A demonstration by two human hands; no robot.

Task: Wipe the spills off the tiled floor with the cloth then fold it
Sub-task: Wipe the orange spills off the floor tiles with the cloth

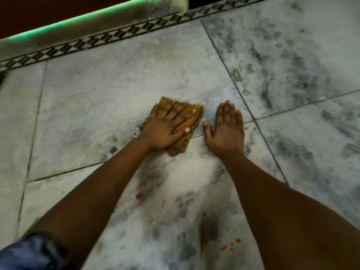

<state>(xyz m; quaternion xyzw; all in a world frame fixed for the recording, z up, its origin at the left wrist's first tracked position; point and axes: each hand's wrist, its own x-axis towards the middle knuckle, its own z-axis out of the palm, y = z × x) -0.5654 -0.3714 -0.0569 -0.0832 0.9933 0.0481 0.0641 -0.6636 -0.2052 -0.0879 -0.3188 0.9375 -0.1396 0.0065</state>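
A mustard-brown cloth (191,118) lies bunched on the grey marbled tiled floor (101,106) near the middle of the view. My left hand (167,127) presses flat on top of it with fingers spread. My right hand (226,127) rests palm down on the bare tile just right of the cloth, holding nothing. Orange-red spill spots (202,240) dot the tile nearer to me, between my forearms, with smaller drops (231,244) to their right and another spot (138,196) by my left forearm.
A patterned black-and-white border strip (109,37) runs along the far edge of the floor, with a raised step lit green (78,20) behind it. Dark grout lines cross beside my right hand. A dark blue sleeve (33,252) shows at bottom left.
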